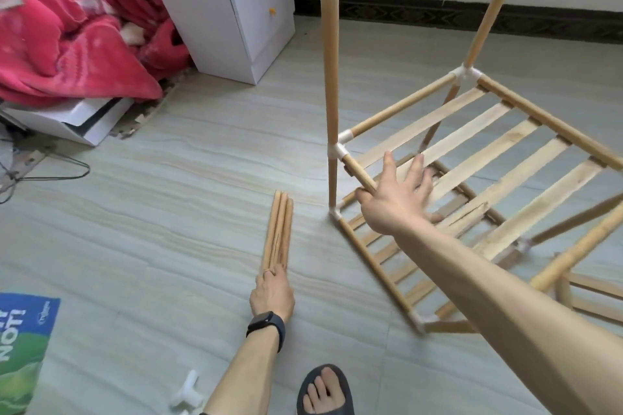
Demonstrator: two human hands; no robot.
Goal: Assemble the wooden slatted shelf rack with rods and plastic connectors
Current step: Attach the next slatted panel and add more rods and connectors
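The partly built rack [472, 145] stands on the floor at right: two slatted shelves joined by rods and white plastic connectors [338, 148]. One upright rod [330, 61] rises from its near-left corner, and another leans at the back right. My right hand [397, 202] reaches over the upper shelf's left side rod with fingers spread, and the rod passes between thumb and forefinger. A bundle of loose wooden rods [279, 229] lies on the floor left of the rack. My left hand [271, 293] grips its near end. A loose white connector [188, 392] lies near my left forearm.
A white drawer cabinet [236, 10] stands at the back, with a red blanket [67, 44] heaped to its left. Cables [50, 172] trail on the floor at far left. A blue-green bag [20, 347] lies at bottom left. My sandalled foot [325, 391] is at the bottom centre.
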